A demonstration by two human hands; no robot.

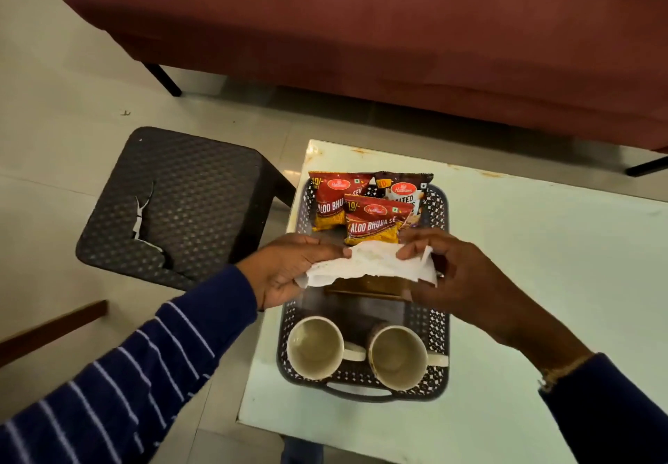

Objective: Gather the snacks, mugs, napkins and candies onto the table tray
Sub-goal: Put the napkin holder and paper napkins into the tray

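A black perforated tray (439, 322) lies on a pale table (542, 282). At its far end rest three snack packets: two red ones (327, 203) (374, 223) and a dark one (406, 188). Two cream mugs (313, 348) (397, 357) stand side by side at the near end. My left hand (289, 268) and my right hand (459, 275) both hold a white napkin (368, 264) stretched between them above the tray's middle. A brown flat object (365, 288) shows just under the napkin; I cannot tell what it is.
A dark woven stool (173, 203) with a cracked seat stands left of the table. A maroon sofa (361, 29) runs across the back, on black legs. A brown wooden strip (50, 329) lies on the tiled floor at the left.
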